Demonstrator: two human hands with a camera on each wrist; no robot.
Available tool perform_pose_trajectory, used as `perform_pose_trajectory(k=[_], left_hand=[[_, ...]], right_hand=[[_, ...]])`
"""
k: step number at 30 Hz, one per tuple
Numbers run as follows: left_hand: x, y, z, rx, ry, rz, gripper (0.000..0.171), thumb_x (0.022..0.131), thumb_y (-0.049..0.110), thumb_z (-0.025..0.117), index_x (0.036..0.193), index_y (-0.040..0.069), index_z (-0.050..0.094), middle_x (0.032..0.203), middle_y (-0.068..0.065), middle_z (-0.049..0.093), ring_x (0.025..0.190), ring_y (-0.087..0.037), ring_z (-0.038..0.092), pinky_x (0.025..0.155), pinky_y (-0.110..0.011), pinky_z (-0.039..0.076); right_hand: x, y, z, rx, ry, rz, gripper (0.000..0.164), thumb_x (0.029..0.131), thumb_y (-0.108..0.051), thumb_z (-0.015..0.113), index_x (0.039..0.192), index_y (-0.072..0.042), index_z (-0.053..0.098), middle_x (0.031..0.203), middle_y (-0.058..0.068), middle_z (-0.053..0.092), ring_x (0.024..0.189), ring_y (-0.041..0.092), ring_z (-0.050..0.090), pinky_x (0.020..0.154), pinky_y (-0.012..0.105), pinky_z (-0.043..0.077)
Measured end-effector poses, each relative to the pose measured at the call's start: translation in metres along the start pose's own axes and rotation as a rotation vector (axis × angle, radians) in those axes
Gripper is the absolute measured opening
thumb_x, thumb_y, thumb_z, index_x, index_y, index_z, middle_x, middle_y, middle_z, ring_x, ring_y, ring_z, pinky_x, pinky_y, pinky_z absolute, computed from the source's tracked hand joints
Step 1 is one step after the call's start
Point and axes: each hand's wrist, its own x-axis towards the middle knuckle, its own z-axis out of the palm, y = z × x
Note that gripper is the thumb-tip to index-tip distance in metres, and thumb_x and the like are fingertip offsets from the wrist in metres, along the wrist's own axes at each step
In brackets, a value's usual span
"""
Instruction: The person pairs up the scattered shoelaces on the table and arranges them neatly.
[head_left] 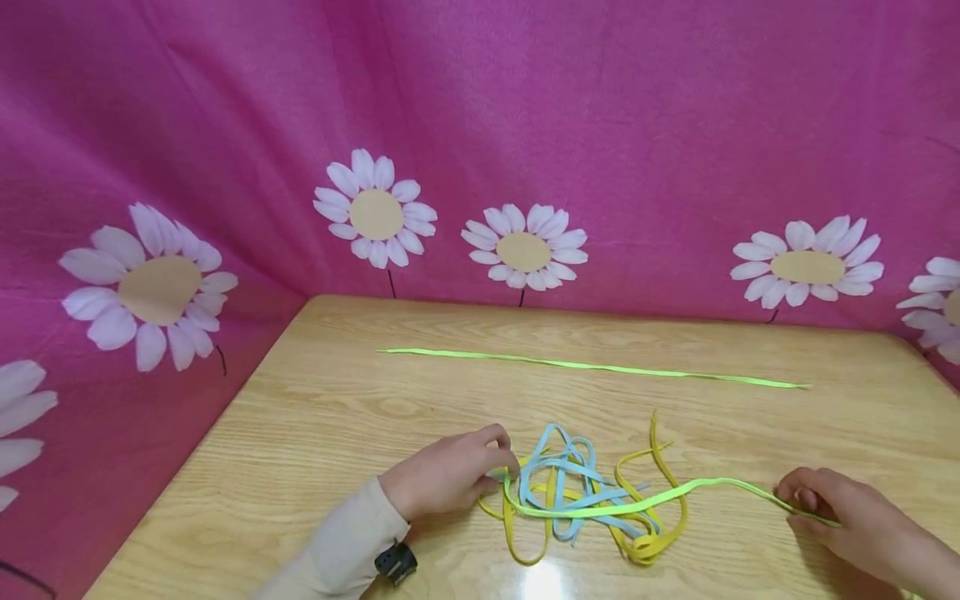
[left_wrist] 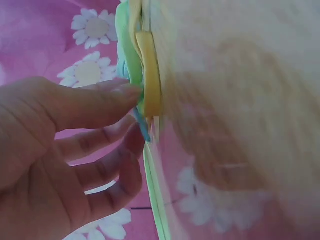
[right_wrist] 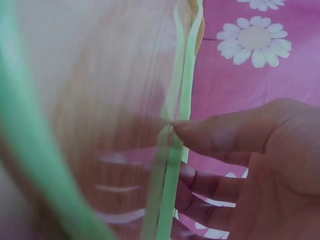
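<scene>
A bright yellow-green shoelace (head_left: 600,510) runs from one hand to the other in the head view, crossing over a loose tangle of light blue laces (head_left: 558,461) and yellow laces (head_left: 647,547). At the left of the tangle, my left hand (head_left: 453,471) pinches one end part of the green lace between thumb and fingers. A yellow loop (left_wrist: 148,75) stands by the thumb in the left wrist view. Further right, my right hand (head_left: 843,512) holds the lace's other part, its thumb (right_wrist: 200,135) against the green strip low over the table.
A second green shoelace (head_left: 577,364) lies stretched nearly straight across the far part of the wooden table (head_left: 300,417). Pink cloth (head_left: 600,100) with white daisies hangs behind and at the left. A black device (head_left: 396,563) sits on the left wrist.
</scene>
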Motion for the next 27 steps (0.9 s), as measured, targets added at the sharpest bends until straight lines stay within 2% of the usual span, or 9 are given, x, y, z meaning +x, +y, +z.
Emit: perform_pose_trajectory(k=[2, 4, 8, 11, 15, 19, 27], left_hand=[[0.001, 0.002, 0.001, 0.001, -0.011, -0.003, 0.014, 0.089, 0.008, 0.07, 0.098, 0.018, 0.07, 0.109, 0.001, 0.055, 0.085, -0.005, 0.054, 0.074, -0.018, 0.047], [0.001, 0.003, 0.002, 0.005, -0.024, -0.004, 0.011, 0.088, 0.008, 0.07, 0.091, 0.019, 0.069, 0.104, 0.004, 0.056, 0.083, -0.004, 0.053, 0.073, -0.017, 0.045], [0.0, 0.005, 0.001, 0.014, -0.039, -0.003, 0.015, 0.086, 0.007, 0.072, 0.081, 0.02, 0.065, 0.091, 0.008, 0.054, 0.076, -0.002, 0.049, 0.068, -0.016, 0.042], [-0.001, 0.005, -0.003, 0.001, -0.035, 0.024, 0.018, 0.086, 0.006, 0.071, 0.078, 0.018, 0.06, 0.084, 0.009, 0.051, 0.072, -0.003, 0.046, 0.065, -0.016, 0.04], [-0.006, 0.0, -0.012, -0.06, 0.007, 0.052, 0.019, 0.087, 0.005, 0.07, 0.077, 0.014, 0.057, 0.074, 0.01, 0.05, 0.067, -0.003, 0.043, 0.062, -0.016, 0.038], [-0.01, -0.007, -0.02, -0.102, 0.04, 0.04, 0.019, 0.088, 0.003, 0.068, 0.075, 0.014, 0.058, 0.069, 0.01, 0.048, 0.062, -0.002, 0.04, 0.059, -0.016, 0.036], [-0.016, -0.012, -0.033, -0.131, 0.034, 0.029, 0.014, 0.088, 0.008, 0.069, 0.075, 0.012, 0.065, 0.066, 0.012, 0.052, 0.059, 0.001, 0.041, 0.058, -0.015, 0.038]], right_hand=[[-0.001, 0.0, 0.002, -0.002, 0.012, -0.022, 0.035, 0.071, 0.011, 0.075, 0.087, -0.014, 0.057, 0.076, -0.019, 0.034, 0.068, -0.006, 0.033, 0.054, 0.02, 0.029], [-0.001, -0.002, 0.002, -0.014, -0.007, 0.0, 0.035, 0.072, 0.012, 0.074, 0.086, -0.015, 0.057, 0.076, -0.018, 0.036, 0.067, -0.006, 0.033, 0.054, 0.02, 0.03], [0.0, -0.007, 0.0, -0.059, -0.093, 0.131, 0.029, 0.077, 0.008, 0.072, 0.086, -0.015, 0.057, 0.075, -0.011, 0.039, 0.067, -0.004, 0.033, 0.057, 0.021, 0.032], [-0.001, -0.009, -0.001, -0.065, -0.133, 0.18, 0.027, 0.079, 0.008, 0.07, 0.086, -0.014, 0.057, 0.075, -0.008, 0.04, 0.066, -0.002, 0.033, 0.057, 0.021, 0.033], [-0.004, -0.008, 0.001, -0.05, -0.093, 0.114, 0.03, 0.076, 0.009, 0.071, 0.085, -0.014, 0.056, 0.074, -0.012, 0.038, 0.066, -0.004, 0.032, 0.056, 0.02, 0.031], [-0.006, -0.007, 0.001, -0.022, -0.05, 0.043, 0.032, 0.075, 0.011, 0.072, 0.085, -0.014, 0.055, 0.074, -0.017, 0.036, 0.066, -0.005, 0.031, 0.054, 0.02, 0.029], [-0.009, -0.009, 0.001, 0.02, -0.03, 0.018, 0.033, 0.075, 0.014, 0.07, 0.085, -0.014, 0.054, 0.075, -0.019, 0.037, 0.065, -0.005, 0.031, 0.052, 0.02, 0.028]])
